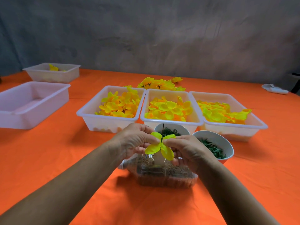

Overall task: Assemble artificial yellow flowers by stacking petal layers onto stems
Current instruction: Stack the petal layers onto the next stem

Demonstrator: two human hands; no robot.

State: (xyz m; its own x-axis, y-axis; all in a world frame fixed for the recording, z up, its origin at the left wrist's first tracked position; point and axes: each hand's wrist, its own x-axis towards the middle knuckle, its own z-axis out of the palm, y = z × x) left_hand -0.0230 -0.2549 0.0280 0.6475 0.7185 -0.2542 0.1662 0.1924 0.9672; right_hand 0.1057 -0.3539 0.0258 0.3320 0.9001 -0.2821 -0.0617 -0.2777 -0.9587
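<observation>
A yellow petal layer (165,151) sits threaded on a thin dark stem (162,129) that stands up from a clear plastic bottle (162,174) lying on its side, filled with brown grit. My left hand (138,140) pinches the layer's left side and my right hand (186,151) pinches its right side, both just above the bottle. Three white bins behind hold loose yellow petals: left bin (90,111), middle bin (172,122), right bin (253,125). Finished yellow flowers (159,84) lie in a pile beyond the bins.
Two white bowls hold green parts: one (183,128) behind my hands, one (227,143) to the right. An empty white bin (48,104) and a further bin (65,75) with a few petals stand at the left. The table has an orange cloth (65,151).
</observation>
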